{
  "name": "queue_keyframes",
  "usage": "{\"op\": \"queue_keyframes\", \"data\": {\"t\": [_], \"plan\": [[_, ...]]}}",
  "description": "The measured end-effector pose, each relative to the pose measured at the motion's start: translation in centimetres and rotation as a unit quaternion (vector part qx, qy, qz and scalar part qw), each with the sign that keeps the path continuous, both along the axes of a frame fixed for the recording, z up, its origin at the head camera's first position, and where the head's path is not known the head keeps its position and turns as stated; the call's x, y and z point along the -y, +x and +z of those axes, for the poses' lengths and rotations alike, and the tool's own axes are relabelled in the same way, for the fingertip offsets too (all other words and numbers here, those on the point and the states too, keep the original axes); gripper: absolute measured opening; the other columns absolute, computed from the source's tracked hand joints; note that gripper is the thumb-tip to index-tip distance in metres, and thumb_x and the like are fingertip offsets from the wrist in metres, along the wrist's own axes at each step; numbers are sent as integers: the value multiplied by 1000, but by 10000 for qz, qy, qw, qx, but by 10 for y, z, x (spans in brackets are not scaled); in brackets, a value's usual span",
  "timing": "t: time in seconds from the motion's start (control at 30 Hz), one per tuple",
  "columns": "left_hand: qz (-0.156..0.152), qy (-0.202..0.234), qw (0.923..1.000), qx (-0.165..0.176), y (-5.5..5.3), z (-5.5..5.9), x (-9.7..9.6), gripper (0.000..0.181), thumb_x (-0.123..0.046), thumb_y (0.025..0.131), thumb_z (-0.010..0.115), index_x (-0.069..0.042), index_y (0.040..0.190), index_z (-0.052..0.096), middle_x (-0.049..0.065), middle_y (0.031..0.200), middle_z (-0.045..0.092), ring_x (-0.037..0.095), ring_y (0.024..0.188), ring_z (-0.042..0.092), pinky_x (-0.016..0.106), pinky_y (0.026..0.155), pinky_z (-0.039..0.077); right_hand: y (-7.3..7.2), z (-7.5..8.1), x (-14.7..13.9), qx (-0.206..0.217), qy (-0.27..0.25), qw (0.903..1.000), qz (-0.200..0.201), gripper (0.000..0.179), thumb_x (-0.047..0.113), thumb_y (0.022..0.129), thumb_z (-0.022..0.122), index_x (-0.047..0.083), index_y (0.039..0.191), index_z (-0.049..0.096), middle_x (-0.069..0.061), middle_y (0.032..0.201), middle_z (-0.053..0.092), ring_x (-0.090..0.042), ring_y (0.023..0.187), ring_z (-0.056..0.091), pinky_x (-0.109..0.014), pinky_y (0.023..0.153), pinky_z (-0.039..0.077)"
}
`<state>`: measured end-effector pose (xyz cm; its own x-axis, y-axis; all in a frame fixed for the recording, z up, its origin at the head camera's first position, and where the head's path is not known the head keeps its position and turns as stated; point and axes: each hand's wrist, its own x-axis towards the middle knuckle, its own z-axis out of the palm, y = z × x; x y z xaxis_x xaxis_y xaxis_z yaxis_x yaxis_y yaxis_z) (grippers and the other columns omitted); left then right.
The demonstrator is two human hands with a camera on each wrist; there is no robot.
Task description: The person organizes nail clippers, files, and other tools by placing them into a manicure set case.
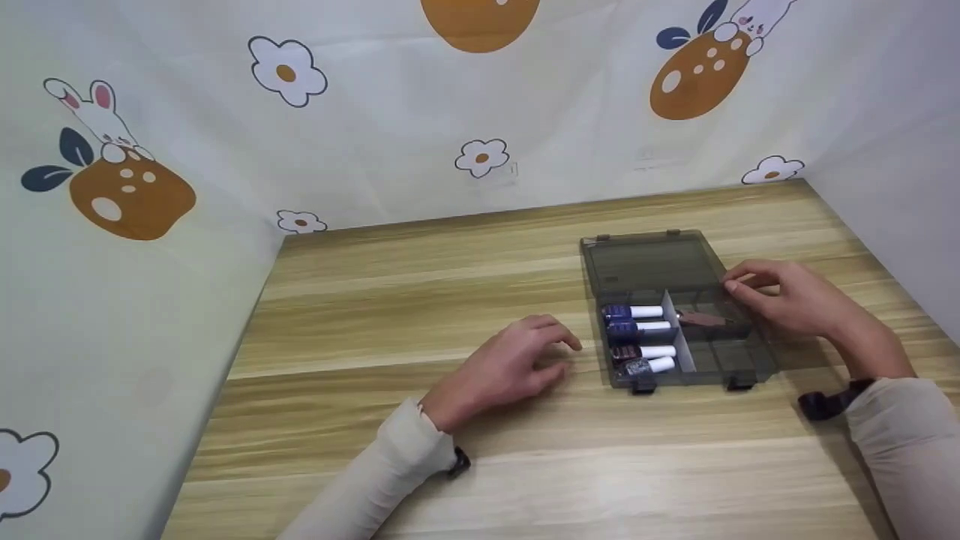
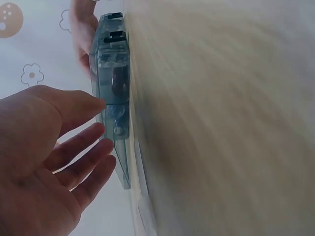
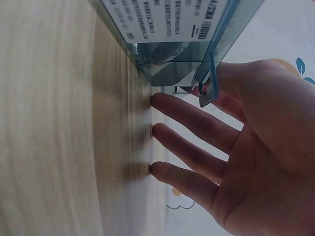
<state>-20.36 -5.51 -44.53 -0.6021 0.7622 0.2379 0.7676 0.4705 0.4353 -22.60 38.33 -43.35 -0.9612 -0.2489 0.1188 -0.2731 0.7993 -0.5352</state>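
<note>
A grey see-through organizer box (image 1: pixel 724 375) lies with its lid (image 1: pixel 649 262) folded back. Several nail polish bottles (image 1: pixel 637 328) with white caps lie in its left side. A flat reddish-brown implement (image 1: pixel 705 319) with a shiny end rests in the back right compartment. My right hand (image 1: pixel 795 300) is at the box's right, thumb and index finger meeting at the edge near the hinge. In the right wrist view the other fingers (image 3: pixel 192 157) reach down to the table. Left of the box, my left hand (image 1: pixel 517 360) holds nothing, its fingers relaxed and spread in the left wrist view.
The wood-grain table (image 1: pixel 360 315) extends left and in front of the box. A pale patterned curtain (image 1: pixel 375 135) closes off the back and sides. Two black latches (image 1: pixel 643 385) stick out at the box's front. A white barcode label (image 3: pixel 167 19) is on the box.
</note>
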Motion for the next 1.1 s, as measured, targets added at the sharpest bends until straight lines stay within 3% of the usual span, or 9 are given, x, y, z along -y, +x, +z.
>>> {"op": "queue_keyframes", "data": {"t": [0.17,0.4,0.67,0.73,0.93,1.1], "plan": [[187,-65,9997,110,-3,1,10,24,-16,101,74,-14,125,76,1,128,74,19,128,68,36,113,55,0,-1,-1,33,-73,10000,19,20,24,110,65,12,117,79,-19,117,81,-51,114,75,-7,84,44],[382,-187,9989,215,-9,0,18,21,-18,101,74,-13,121,77,2,123,76,20,123,70,38,109,57,1,0,0,-5,-2,10000,0,19,24,109,65,13,117,79,-17,116,82,-47,113,76,-9,84,46],[459,-359,9972,476,-12,3,24,15,-20,101,76,-14,114,79,0,111,76,14,106,69,33,96,60,0,3,1,271,70,9996,-78,24,28,111,63,11,120,78,-21,120,80,-52,119,73,-35,93,57],[417,-415,9968,542,-12,4,25,13,-21,101,76,-14,112,80,1,108,76,14,102,68,32,92,60,0,2,1,270,68,9996,-84,24,28,111,63,12,120,78,-21,120,80,-52,118,73,-32,93,56],[335,-617,9946,759,-9,9,30,14,-25,102,76,-15,110,80,1,106,74,16,99,67,31,88,57,0,1,0,136,26,9999,-55,20,26,110,65,14,117,79,-17,115,82,-50,116,74,-11,83,47],[335,-675,9942,768,-9,10,32,10,-21,101,77,-14,107,80,2,105,74,17,98,67,29,86,57,0,1,1,71,73,9999,-56,18,25,109,66,15,115,79,-15,113,82,-46,115,76,-9,83,46]]}}
